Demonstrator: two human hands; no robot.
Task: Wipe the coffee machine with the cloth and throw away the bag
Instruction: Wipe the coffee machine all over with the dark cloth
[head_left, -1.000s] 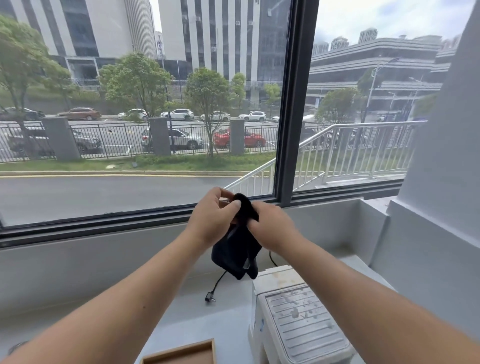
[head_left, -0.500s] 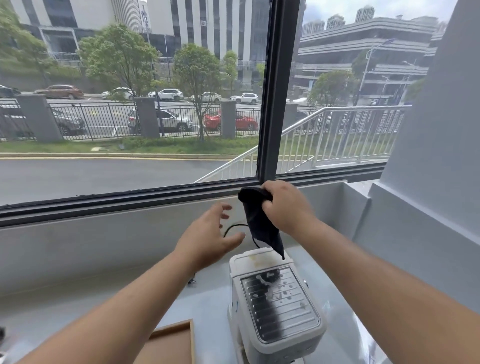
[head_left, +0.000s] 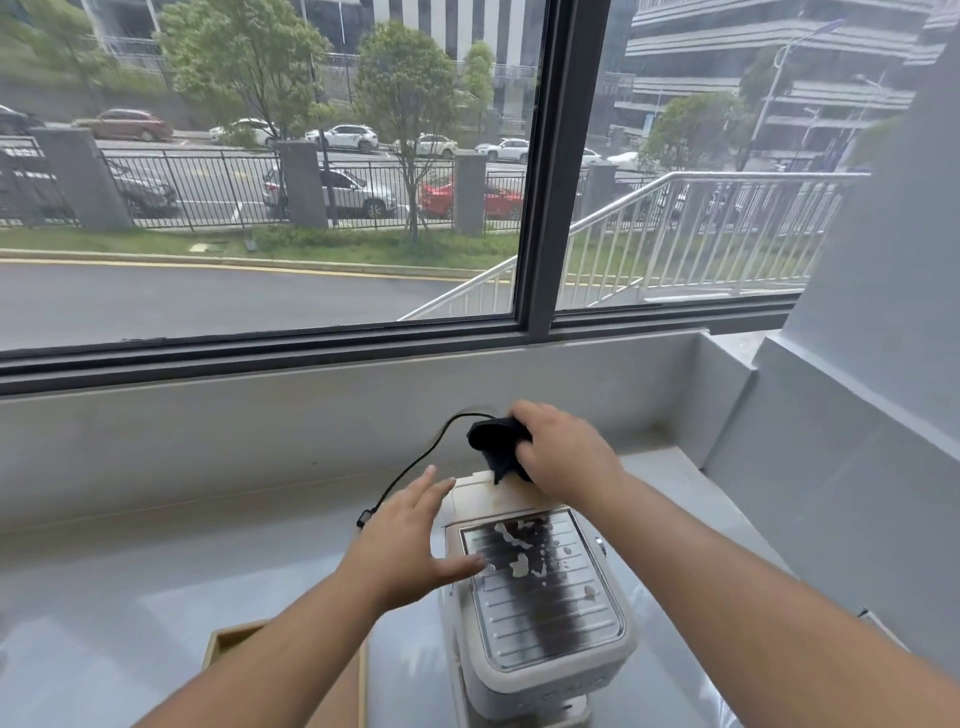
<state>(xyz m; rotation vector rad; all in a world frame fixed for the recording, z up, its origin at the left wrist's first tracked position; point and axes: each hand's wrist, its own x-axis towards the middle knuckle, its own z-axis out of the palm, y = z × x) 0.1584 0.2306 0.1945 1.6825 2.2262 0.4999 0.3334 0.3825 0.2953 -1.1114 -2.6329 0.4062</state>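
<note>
Black cloth (head_left: 496, 447) gripped in R hand (head_left: 563, 457) fingers at coffee machine (head_left: 540, 597) back edge; L hand (head_left: 410, 540) fingers spread, left edge.

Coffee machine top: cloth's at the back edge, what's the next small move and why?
Probably drag the cloth in the right hand forward over the grille, which shows pale splatters, while the open left hand steadies the coffee machine at its left side.

I see bright, even daylight coming in through the window (head_left: 270, 171), with only soft, faint shadows on the counter (head_left: 156, 561). The wide-angle lens bends the window frame (head_left: 563, 166) near the edges. Trees at upper left are smeared with motion blur.
</note>
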